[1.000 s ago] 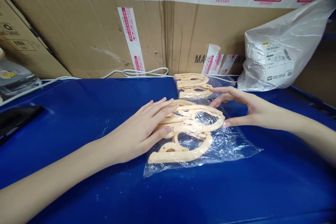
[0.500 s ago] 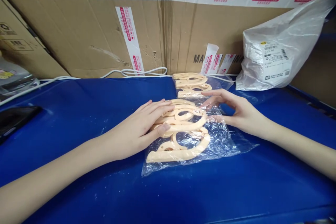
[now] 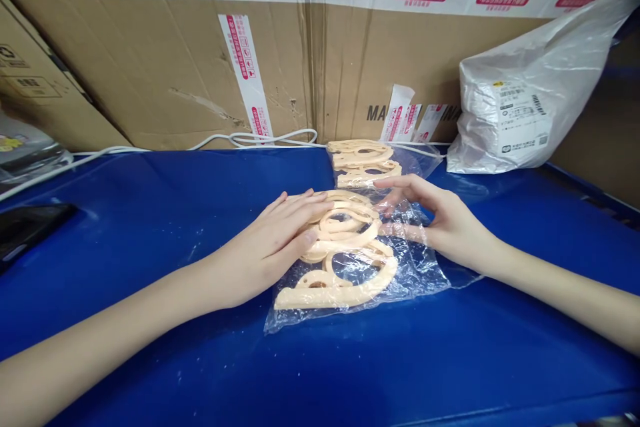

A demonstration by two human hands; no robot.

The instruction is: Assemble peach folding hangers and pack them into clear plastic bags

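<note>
A clear plastic bag (image 3: 420,277) lies in front of me on the blue tabletop. Inside it are several cream-coloured curved pieces (image 3: 360,290) that look like folded hangers. My left hand (image 3: 273,237) rests flat across the left side of the bag, fingers stretched out, covering part of the pieces. On the other side, my right hand (image 3: 435,213) has its thumb and fingers apart and curved, with the fingertips touching the bag at the pieces' right ends. Just behind lies a second clear bag (image 3: 420,153) with similar cream-coloured pieces (image 3: 363,153).
Large cardboard boxes (image 3: 165,73) stand along the back of the blue tabletop (image 3: 320,373). A white cable (image 3: 210,139) runs along their base. At back right is a white plastic bag (image 3: 525,93) with a label. A dark phone-like object (image 3: 35,227) lies at the left edge.
The cream pieces in the front bag have shifted slightly left. My right hand has moved left with its fingertips against them, while my left hand stays almost in place.
</note>
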